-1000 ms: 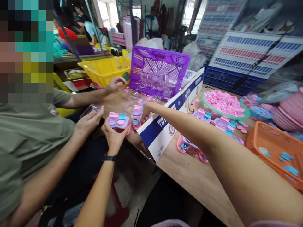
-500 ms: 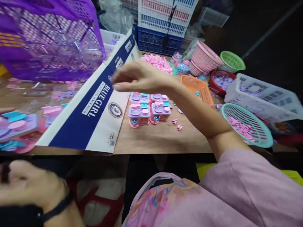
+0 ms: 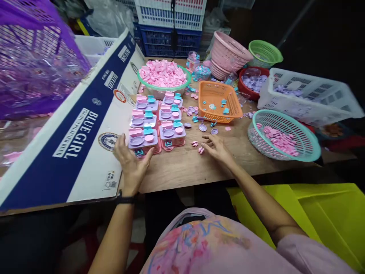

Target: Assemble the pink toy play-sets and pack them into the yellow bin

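Note:
Several small toy sets with lilac tops, pink and teal parts and pink bases stand in two rows on the wooden table (image 3: 182, 167). My left hand (image 3: 129, 161) cups the front left corner of the nearest toy set (image 3: 142, 140), with fingers along its side and the thumb in front. My right hand (image 3: 218, 150) lies flat on the table, fingers spread, its tips beside a few loose small pink pieces (image 3: 199, 146). A second toy set (image 3: 172, 135) stands between the two hands.
A blue-and-white cardboard box (image 3: 80, 137) lies at the left, a purple crate (image 3: 34, 64) behind it. Beyond the toy sets are a green bowl of pink pieces (image 3: 164, 74), an orange basket (image 3: 219, 102), a teal basket (image 3: 282, 135) and a white basket (image 3: 308, 95). A yellow bin (image 3: 313, 213) sits below right.
My view swung right, away from the other person. My right hand dropped from over the box to the table, and my left hand moved up from my lap to the nearest toy set.

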{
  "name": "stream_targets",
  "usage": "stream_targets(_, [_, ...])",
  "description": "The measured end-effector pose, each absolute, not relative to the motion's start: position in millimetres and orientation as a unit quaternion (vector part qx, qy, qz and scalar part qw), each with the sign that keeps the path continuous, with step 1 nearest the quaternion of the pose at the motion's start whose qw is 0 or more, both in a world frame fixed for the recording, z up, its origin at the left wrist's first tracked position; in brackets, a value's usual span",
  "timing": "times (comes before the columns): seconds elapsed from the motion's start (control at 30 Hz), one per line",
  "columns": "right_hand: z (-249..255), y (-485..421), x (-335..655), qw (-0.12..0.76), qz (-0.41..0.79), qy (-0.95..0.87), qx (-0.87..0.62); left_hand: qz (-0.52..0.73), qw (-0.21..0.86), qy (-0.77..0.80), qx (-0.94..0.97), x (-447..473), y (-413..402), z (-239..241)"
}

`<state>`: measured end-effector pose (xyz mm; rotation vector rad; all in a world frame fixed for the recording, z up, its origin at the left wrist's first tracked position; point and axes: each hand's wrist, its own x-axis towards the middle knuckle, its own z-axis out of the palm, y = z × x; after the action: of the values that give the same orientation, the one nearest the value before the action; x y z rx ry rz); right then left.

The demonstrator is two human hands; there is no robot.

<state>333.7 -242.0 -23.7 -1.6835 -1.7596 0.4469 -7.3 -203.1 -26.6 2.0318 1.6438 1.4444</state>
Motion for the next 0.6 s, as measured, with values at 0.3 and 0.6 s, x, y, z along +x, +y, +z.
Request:
stream_targets(0.3, [-19.7,-181.8,274.9,0.379,0.236,-0.736,-0.509,0.460,0.257,0.527,0.667,-36.3,-163.4,-43.2])
stream_targets(0.6, [-14.7,-157.3,270.9,0.282,0.203,-0.752,-0.560,0.486,0.217,0.542,0.650,-28.6,-221.0,-43.0])
